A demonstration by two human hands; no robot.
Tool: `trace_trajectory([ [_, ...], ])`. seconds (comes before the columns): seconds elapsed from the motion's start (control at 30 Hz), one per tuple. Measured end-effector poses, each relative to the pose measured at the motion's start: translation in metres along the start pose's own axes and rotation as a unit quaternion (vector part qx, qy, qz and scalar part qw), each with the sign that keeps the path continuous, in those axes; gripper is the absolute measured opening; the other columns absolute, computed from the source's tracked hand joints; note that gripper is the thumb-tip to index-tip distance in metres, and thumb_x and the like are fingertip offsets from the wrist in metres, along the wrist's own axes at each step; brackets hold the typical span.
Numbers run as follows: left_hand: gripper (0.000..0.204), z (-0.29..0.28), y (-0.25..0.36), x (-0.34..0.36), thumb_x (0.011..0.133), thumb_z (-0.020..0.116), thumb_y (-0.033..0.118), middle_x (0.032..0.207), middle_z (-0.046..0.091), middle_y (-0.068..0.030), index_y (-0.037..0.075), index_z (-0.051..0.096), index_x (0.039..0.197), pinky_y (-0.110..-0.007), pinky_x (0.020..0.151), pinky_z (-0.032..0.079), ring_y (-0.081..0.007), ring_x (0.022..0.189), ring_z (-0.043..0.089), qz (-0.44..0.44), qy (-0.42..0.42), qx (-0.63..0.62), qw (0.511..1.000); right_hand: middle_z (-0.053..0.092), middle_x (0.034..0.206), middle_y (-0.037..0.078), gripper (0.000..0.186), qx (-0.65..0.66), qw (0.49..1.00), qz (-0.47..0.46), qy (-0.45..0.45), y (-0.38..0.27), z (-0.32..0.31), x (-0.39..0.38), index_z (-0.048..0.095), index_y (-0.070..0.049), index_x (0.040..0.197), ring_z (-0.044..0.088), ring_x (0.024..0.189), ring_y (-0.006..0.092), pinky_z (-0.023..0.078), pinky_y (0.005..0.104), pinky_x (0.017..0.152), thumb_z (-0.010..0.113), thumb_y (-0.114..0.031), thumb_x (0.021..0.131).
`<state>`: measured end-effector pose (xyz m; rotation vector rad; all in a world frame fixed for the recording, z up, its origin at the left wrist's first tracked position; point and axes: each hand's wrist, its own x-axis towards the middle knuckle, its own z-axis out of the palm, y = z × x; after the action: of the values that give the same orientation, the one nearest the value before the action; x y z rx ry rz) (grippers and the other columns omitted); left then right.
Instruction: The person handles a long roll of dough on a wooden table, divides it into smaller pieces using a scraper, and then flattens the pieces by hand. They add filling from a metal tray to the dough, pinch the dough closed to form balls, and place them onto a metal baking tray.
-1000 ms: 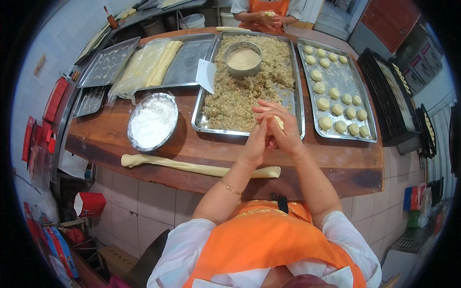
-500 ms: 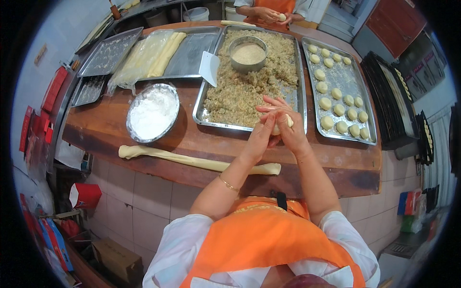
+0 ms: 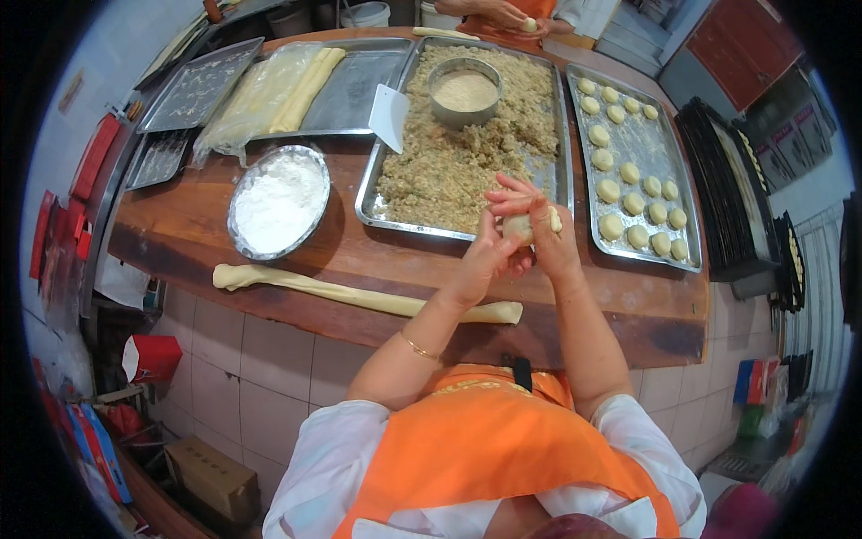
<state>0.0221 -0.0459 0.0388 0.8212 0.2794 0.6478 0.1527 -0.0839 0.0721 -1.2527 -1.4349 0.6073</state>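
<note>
In the middle of the view, my left hand (image 3: 489,251) and my right hand (image 3: 549,238) are cupped together around a piece of pale dough (image 3: 518,228), fingers curled on it. They are over the near edge of a large steel tray (image 3: 368,203) of crumbly filling (image 3: 431,180), which also carries a round metal container (image 3: 462,117). Below my wrists a long dough rope (image 3: 350,295) lies along the wooden table's front edge. A bowl of white flour (image 3: 278,193) is to the left. A tray (image 3: 638,146) of several round dough balls is to the right.
At the back left are steel trays (image 3: 350,85) with plastic-covered dough strips (image 3: 296,99); a white scraper (image 3: 388,117) leans by the filling. A co-worker's hands (image 3: 521,22) hold a small ball across the table (image 3: 171,234). Stacked black trays (image 3: 727,189) stand beyond the right end.
My hands have opened slightly around the dough, showing more of it between them. The co-worker's hands have shifted with their ball. The whole view has shifted a little.
</note>
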Motion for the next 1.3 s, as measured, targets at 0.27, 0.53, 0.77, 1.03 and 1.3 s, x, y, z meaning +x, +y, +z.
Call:
trace_trajectory([
  [0.27, 0.052, -0.024, -0.003, 0.005, 0.104, 0.048, 0.052, 0.090, 0.053, 0.0016, 0.009, 0.040, 0.132, -0.021, 0.053, 0.035, -0.0045, 0.065, 0.046, 0.037, -0.082, 0.103, 0.991, 0.067, 0.128, 0.018, 0.068, -0.041, 0.998, -0.055, 0.006, -0.013, 0.007, -0.001, 0.077, -0.004, 0.105, 0.042, 0.143, 0.0355, 0.022, 0.0510, 0.121, 0.033, -0.056, 0.106],
  [0.53, 0.060, -0.004, 0.007, -0.009, 0.101, 0.046, 0.062, 0.080, 0.051, 0.0012, 0.007, 0.052, 0.122, -0.021, 0.053, 0.033, -0.0049, 0.062, 0.045, 0.069, -0.069, 0.111, 0.989, 0.070, 0.124, 0.015, 0.068, -0.027, 0.993, -0.057, 0.100, -0.022, 0.024, -0.002, 0.077, -0.004, 0.102, 0.046, 0.139, 0.0359, 0.021, 0.0520, 0.121, 0.032, -0.055, 0.107],
  [0.77, 0.058, -0.007, -0.001, -0.004, 0.101, 0.049, 0.060, 0.082, 0.050, 0.0029, 0.007, 0.050, 0.125, -0.020, 0.049, 0.028, -0.0036, 0.060, 0.040, 0.030, -0.114, 0.095, 0.988, 0.062, 0.137, 0.014, 0.071, -0.027, 0.997, -0.009, -0.075, -0.017, -0.008, -0.009, 0.074, -0.006, 0.117, 0.036, 0.147, 0.0339, 0.022, 0.0506, 0.121, 0.031, -0.062, 0.104],
  [1.03, 0.053, -0.022, 0.002, -0.011, 0.103, 0.050, 0.050, 0.092, 0.054, 0.0015, 0.009, 0.043, 0.137, -0.019, 0.051, 0.032, -0.0036, 0.064, 0.045, 0.003, -0.133, 0.100, 0.986, 0.071, 0.120, 0.017, 0.073, -0.059, 0.994, -0.079, 0.043, -0.033, 0.016, -0.006, 0.077, -0.004, 0.102, 0.043, 0.142, 0.0349, 0.024, 0.0518, 0.120, 0.029, -0.060, 0.105],
  [1.3, 0.063, -0.004, 0.015, -0.026, 0.102, 0.039, 0.064, 0.087, 0.055, -0.0002, 0.009, 0.050, 0.130, -0.020, 0.051, 0.032, -0.0051, 0.062, 0.045, 0.021, -0.084, 0.119, 0.989, 0.065, 0.133, 0.013, 0.075, 0.036, 0.998, -0.015, 0.045, -0.034, 0.018, -0.013, 0.076, -0.007, 0.110, 0.038, 0.146, 0.0328, 0.024, 0.0486, 0.120, 0.024, -0.061, 0.105],
])
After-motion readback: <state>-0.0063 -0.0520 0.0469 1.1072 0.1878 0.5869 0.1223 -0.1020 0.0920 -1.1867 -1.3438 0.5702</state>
